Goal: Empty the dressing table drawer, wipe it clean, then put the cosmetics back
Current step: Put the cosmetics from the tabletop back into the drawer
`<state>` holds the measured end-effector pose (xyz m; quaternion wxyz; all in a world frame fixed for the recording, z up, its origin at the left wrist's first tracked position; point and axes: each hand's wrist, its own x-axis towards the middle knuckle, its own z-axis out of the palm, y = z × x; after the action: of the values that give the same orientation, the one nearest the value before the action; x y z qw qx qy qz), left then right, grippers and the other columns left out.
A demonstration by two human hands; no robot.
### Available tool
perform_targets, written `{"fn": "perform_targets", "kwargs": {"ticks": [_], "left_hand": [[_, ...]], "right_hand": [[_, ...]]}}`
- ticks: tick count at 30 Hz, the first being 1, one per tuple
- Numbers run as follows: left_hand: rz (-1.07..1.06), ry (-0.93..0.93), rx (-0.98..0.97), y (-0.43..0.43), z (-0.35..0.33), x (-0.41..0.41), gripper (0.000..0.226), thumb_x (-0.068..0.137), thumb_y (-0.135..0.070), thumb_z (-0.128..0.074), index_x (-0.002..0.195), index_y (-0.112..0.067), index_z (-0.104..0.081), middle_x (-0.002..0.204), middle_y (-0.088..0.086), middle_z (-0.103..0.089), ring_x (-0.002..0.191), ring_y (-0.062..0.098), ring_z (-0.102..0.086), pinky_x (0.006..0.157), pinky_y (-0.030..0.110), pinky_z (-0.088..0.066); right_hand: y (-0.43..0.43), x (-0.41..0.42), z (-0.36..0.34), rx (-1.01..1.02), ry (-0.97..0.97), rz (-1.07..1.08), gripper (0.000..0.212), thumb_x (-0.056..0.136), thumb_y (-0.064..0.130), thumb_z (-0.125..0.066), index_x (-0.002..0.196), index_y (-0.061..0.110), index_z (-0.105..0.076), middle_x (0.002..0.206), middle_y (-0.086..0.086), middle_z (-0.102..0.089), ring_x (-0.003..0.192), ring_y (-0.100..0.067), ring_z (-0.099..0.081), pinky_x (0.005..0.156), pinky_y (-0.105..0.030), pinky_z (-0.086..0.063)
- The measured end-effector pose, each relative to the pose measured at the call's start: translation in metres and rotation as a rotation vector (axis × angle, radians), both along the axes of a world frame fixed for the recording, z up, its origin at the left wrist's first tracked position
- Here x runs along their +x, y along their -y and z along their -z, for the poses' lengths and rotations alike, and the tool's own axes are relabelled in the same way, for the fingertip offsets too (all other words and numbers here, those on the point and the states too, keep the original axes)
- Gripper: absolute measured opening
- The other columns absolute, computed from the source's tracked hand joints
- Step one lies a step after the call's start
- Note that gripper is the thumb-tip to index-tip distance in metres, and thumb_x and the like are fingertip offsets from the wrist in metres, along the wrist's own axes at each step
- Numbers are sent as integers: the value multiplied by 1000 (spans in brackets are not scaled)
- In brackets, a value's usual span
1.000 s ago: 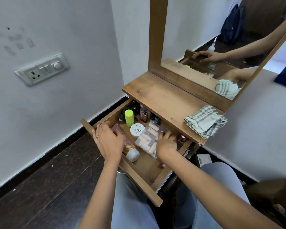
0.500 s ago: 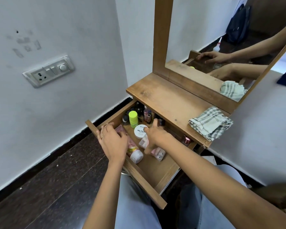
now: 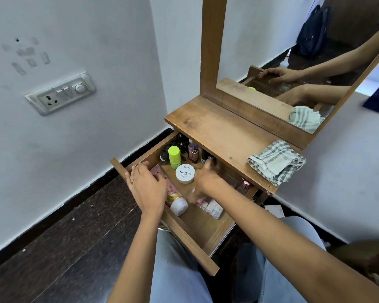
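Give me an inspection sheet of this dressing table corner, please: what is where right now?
Surface: wooden table top, with a folded checked cloth at its right end.
Job's things: drawer pulled open, not yet emptied; inside are a nail polish jar, a green-capped bottle, small bottles along the back, a pink tube and a clear case.
Clutter: nothing seen.
Hands: left hand lies over the pink tube's upper end; right hand reaches in above the clear case; both grips unclear.
Cables: nothing seen.
Surroundings: mirror, socket panel on the wall, dark floor.
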<state>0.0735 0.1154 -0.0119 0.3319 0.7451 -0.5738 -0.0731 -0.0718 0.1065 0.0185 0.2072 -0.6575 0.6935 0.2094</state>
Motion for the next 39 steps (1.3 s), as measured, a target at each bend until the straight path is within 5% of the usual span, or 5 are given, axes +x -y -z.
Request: {"fn": "perform_targets", "kwargs": {"ticks": [3,8,13,20,39], "left_hand": [[1,1,0,-1,0,0,34,79,-12,-58,113,-7,-58,118,8,-62,125,26,-48,119,39,-12],[-2,-1,-9,-2,-2,-1,35,79,-12,-58,114,-6,-58,118,10,-62,125,27,-48,119,39,-12],[-2,-7,-10,-3,-3,-1,34,80,-11,-58,114,-7,-58,119,8,-62,125,25,-48,119,40,-12],[-1,-5,-17,-4,-6,-2,33,79,-10,-59,112,-6,-60,117,8,-63,122,25,-50,119,40,-14],[-2,-20,-1,-3,-5,-2,36,77,-9,-58,113,-5,-59,118,10,-63,124,29,-48,118,41,-13]], "right_hand": [[1,-1,0,45,3,46,97,74,39,-75,146,7,-18,150,-30,3,132,-42,-35,95,-38,-45],[-8,-8,5,21,87,120,91,70,36,-76,139,8,-25,141,-23,-19,125,-38,-38,89,-39,-46],[-28,-4,11,-234,113,52,92,73,40,-78,142,11,-25,149,-19,-16,136,-38,-21,106,-45,-33],[-31,15,28,-419,-11,-226,36,94,11,-43,127,4,-55,137,-14,-47,133,-33,-26,110,-44,-21],[-20,10,41,-437,-9,-129,36,90,9,-48,125,2,-55,127,-15,-55,129,-29,-36,118,-43,-10]]}}
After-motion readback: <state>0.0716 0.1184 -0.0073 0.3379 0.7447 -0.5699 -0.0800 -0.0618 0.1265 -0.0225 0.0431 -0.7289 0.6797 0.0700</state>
